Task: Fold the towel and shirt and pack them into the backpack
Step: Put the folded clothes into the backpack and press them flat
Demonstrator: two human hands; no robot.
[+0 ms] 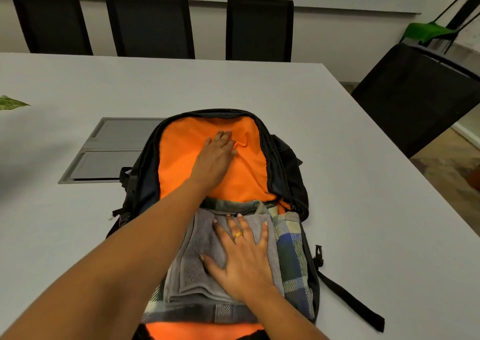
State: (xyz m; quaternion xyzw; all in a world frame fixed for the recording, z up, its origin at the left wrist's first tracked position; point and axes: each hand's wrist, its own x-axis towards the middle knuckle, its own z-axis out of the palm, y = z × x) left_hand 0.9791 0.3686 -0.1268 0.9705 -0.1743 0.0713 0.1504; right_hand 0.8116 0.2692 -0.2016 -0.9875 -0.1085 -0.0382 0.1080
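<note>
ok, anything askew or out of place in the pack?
Nothing serious: the gray towel lies flat on the plaid shirt inside the open backpack, under the right hand; the shirt's far edge is slightly bunched.

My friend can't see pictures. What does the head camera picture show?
An open black backpack with orange lining lies on a grey table. The right hand presses flat on a folded grey towel atop a plaid shirt inside it, while the left hand rests on the orange flap.

Left hand [217,159] reaches forward; right hand [242,255] flat, fingers spread
</note>
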